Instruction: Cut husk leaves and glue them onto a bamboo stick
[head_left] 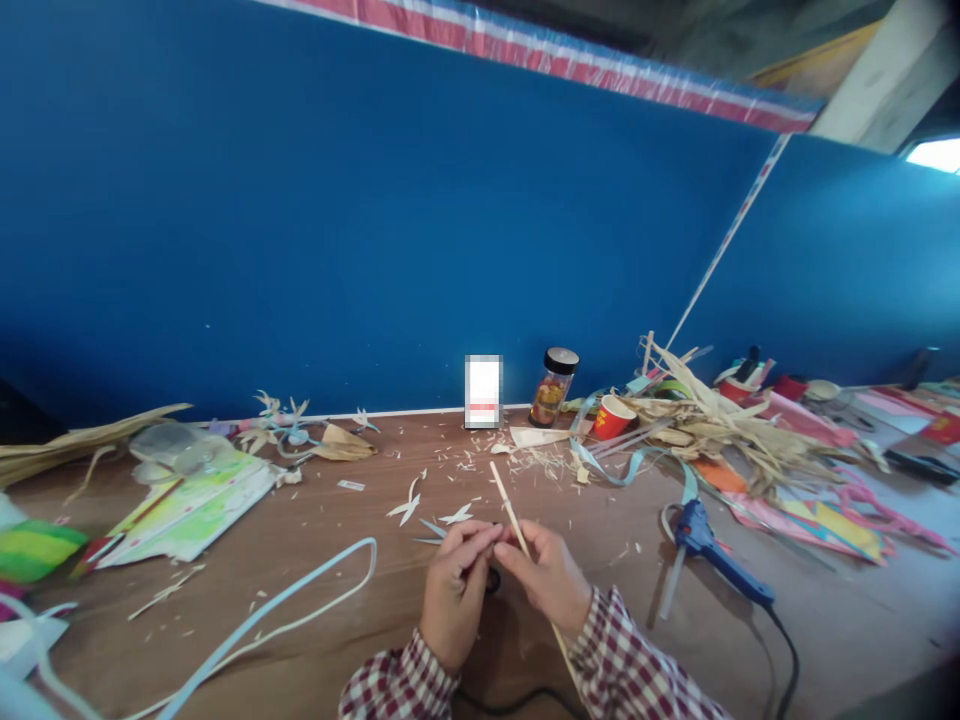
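My right hand (551, 580) is closed round a thin pale stick (507, 500), which slants from above the fingers down past the wrist. Close beside it, my left hand (459, 590) is closed in a pinch, its fingertips meeting those of the right. A small dark spot shows at the fingertips; whatever the left fingers hold is too small to name. Grey scissor blades (431, 532) stick out from behind the left hand, mostly hidden by it. Pale husk-like pieces (406, 508) lie on the brown table (330, 580) just beyond.
At right lies a blue glue gun (712, 550) with a black cord. Further back stand a dark-lidded jar (553, 388) and a red paper cup (613, 416), near piled dry husks (727, 430). A white-blue cord (300, 590) loops at left. A blue partition (420, 220) borders the table.
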